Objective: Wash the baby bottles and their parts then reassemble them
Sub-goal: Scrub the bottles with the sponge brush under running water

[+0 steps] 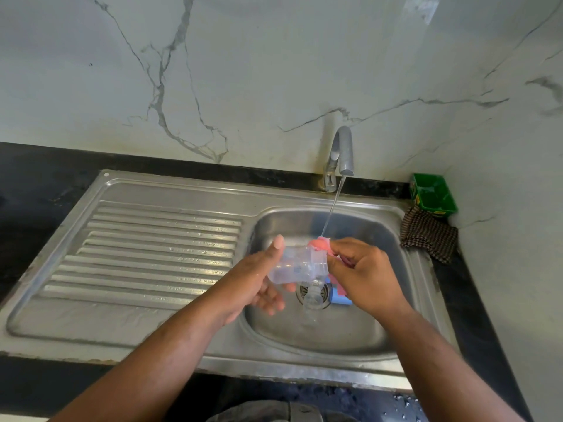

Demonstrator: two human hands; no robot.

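Steel sink [170, 184] in a black counter, marble wall behind: one clear bottle [297, 264] under wash.

The bottle is held sideways above the basin, mouth toward the tap [342, 153], apparently so the stream wets the pink scrubber [320, 243] at its rim. The left hand [259, 278] cradles the body, thumb on top and fingers curled beneath; the right hand [365, 275] pinches the scrubber. Count: one bottle in hand; one clear part [312, 300] over the drain, possibly a teat; one blue part [339, 295] beside it; one green box [432, 194]; one checked cloth [429, 236].
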